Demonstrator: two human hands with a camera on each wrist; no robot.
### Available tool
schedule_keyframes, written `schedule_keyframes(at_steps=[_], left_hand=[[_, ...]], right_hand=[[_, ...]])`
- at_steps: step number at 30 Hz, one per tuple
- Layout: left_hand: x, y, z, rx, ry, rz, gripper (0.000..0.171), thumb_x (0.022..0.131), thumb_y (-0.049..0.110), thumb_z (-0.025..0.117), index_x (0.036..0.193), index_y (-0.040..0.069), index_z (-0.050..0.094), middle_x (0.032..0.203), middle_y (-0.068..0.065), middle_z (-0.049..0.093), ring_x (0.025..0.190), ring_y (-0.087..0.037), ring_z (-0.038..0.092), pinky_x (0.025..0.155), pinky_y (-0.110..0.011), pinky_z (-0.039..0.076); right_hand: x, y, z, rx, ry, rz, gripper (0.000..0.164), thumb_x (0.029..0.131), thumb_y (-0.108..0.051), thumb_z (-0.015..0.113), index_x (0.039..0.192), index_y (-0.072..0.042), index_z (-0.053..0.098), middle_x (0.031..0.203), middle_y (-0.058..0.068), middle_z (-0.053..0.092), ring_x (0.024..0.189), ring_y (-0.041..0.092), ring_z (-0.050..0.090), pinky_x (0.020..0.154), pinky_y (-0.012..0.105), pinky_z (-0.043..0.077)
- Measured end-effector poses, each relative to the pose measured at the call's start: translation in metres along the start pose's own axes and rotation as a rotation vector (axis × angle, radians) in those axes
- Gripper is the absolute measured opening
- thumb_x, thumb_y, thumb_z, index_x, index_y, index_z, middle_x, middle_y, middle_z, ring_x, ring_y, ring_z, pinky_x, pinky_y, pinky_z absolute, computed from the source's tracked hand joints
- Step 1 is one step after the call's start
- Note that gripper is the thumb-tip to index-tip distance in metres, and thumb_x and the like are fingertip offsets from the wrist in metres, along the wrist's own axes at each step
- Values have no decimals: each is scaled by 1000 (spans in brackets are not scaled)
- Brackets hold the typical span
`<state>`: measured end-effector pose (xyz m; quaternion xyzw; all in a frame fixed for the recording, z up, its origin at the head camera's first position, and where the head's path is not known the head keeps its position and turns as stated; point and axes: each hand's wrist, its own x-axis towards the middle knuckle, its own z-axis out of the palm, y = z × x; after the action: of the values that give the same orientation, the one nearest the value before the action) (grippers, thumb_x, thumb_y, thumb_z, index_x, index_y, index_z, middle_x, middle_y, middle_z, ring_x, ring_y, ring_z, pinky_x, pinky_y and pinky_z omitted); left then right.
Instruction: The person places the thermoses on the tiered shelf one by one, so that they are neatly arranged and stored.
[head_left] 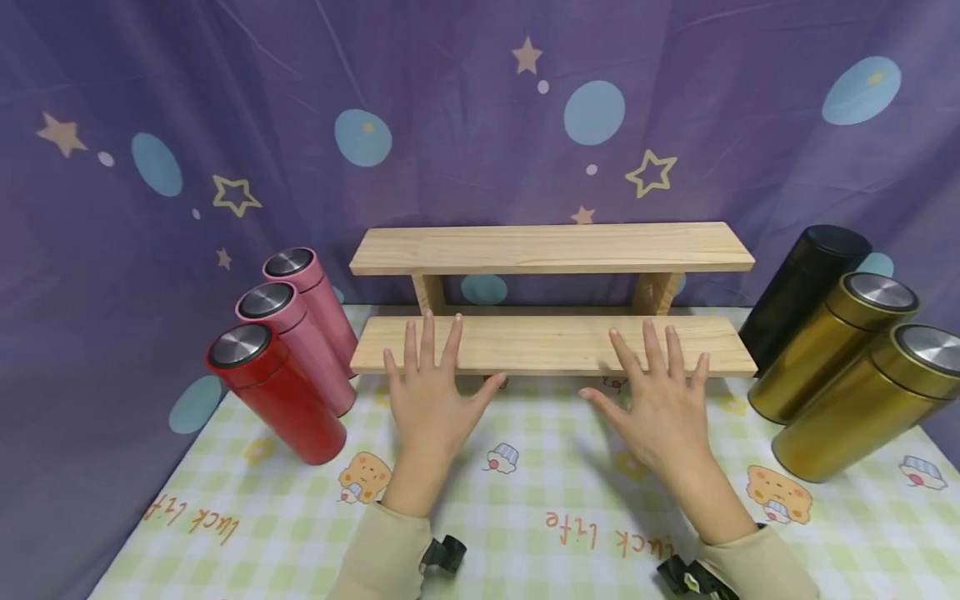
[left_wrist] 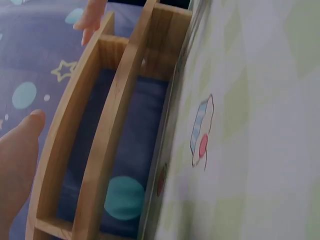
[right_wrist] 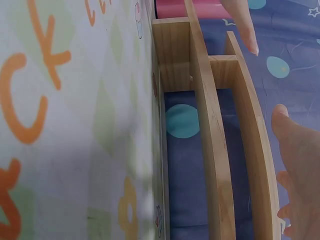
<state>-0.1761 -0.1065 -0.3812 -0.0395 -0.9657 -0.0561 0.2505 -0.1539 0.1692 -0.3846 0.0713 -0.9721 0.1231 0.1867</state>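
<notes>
My left hand (head_left: pixel 432 408) is held palm down with its fingers spread, its fingertips overlapping the lower board of a two-tier wooden shelf (head_left: pixel 551 250) in the head view. Likewise spread, my right hand (head_left: pixel 663 408) reaches over the right part of that board. Neither hand holds anything. Both wrist views show the shelf's pale boards and short uprights from the side, with the left thumb (left_wrist: pixel 31 125) and the right thumb (right_wrist: pixel 281 120) apart from the wood.
Left of the shelf stand a red thermos (head_left: pixel 277 392) and two pink thermoses (head_left: pixel 307 358). A black thermos (head_left: pixel 802 287) and two gold thermoses (head_left: pixel 828 350) stand on the right. A checkered cloth (head_left: pixel 517 508) covers the table; a purple curtain (head_left: pixel 480 75) hangs behind.
</notes>
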Motion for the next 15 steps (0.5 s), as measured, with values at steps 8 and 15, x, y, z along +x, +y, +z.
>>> schedule_keyframes(at_steps=[8,15], left_hand=[[5,-20,2,-67,-24,-31,92,84,81,43,158,30,25,163,-9,22,151,-30,10,116,-58,6],[9,-37,0,-137,30,-41,87,84,76,50,155,28,33,162,-9,25,148,-33,19,114,-62,11]], right_hand=[[-1,-2,1,9,4,-6,86,90,-72,49,157,-23,28,165,14,3,149,41,1,110,70,-4],[0,-2,2,20,3,-11,86,90,-71,49,157,-23,27,165,15,6,150,38,-4,110,69,-3]])
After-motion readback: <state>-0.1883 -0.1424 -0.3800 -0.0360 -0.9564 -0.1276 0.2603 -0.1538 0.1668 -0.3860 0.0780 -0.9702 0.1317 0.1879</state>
